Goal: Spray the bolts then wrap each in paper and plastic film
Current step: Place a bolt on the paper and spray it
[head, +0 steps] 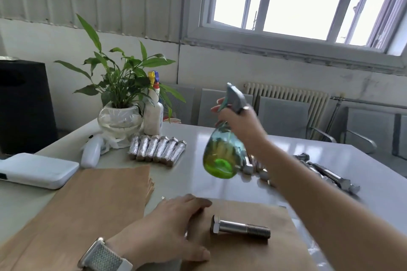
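Steel hex bolt (pixel 240 227) bare on brown paper sheet (pixel 253 255): right hand (pixel 239 123) gripping green spray bottle (pixel 223 154) should aim down; flat-fingered left hand (pixel 167 224) pins paper.

The pale glossy table (pixel 220 138) lies bare in a strip between the stack of brown paper sheets (pixel 92 200) on the left and the single brown sheet (pixel 253 248) near the front edge, and widens behind that sheet up to the row of silver wrapped bolts (pixel 157 151). To the right the scattered bare steel bolts (pixel 330 174) block the way. The right hand (pixel 237 125) holds the green-tinted clear spray bottle (pixel 223 156) in the air above the middle. The left hand (pixel 169 229) lies flat on the sheet's left edge, just beside the steel hex bolt (pixel 240 227). The back left corner is crowded by the glass-potted green plant (pixel 120 94), white spray bottle (pixel 154 114) and flat white box (pixel 37 170)
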